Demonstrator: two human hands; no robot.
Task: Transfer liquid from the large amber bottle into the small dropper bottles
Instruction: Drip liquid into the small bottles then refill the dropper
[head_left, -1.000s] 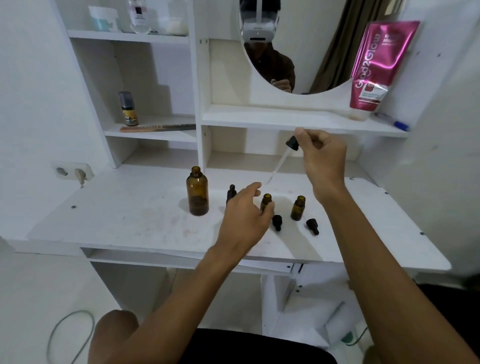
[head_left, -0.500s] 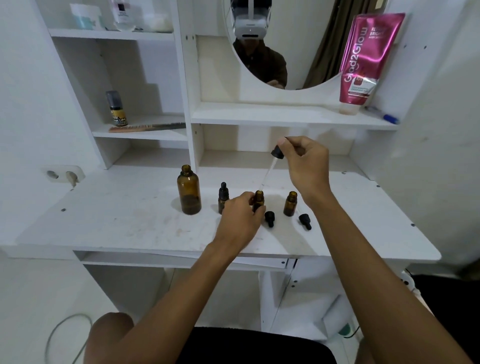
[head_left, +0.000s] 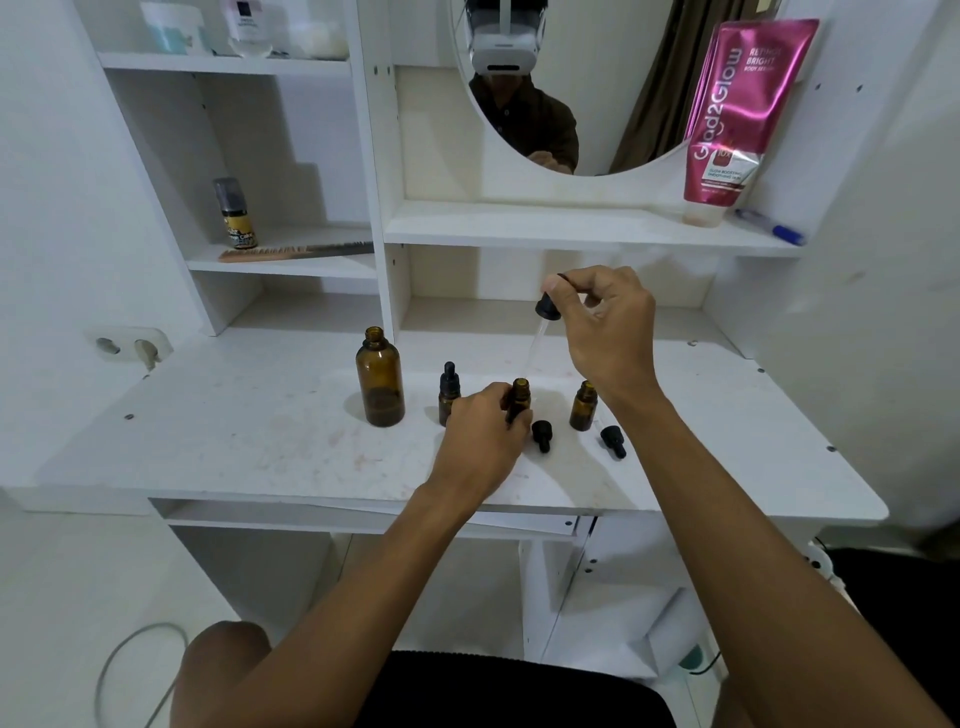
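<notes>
Between the two hands: an open small dropper bottle (head_left: 519, 397) is standing on the white desk (head_left: 234, 431), and the glass tube of a dropper (head_left: 546, 307) is slanting down toward its mouth. Whether the tip is entering the neck or hanging just above it, I cannot tell.
Right hand (head_left: 608, 332): it is pinching the dropper's black bulb between thumb and fingertips and holding it high, so the tube is pointing down at the narrow neck.
Left hand (head_left: 480, 436): its fingers are curling round the lower body of the bottle, probably steadying it so the light bottle is not tipping as the tube comes in.
Left of the left hand: the large amber bottle (head_left: 380, 379) is standing uncapped with dark liquid low inside, well apart from both hands. It is likely staying open for further draws.
Just beside the left knuckles: a capped small bottle (head_left: 449, 389) is standing upright, seemingly finished.
Below the right wrist: a second open bottle (head_left: 583, 405) is waiting.
Near side of the open bottles: two black dropper caps (head_left: 542, 434) are lying on their sides, close by for closing up.
Step in hand: the person is, I judge, delivering a dropperful into the middle bottle.
</notes>
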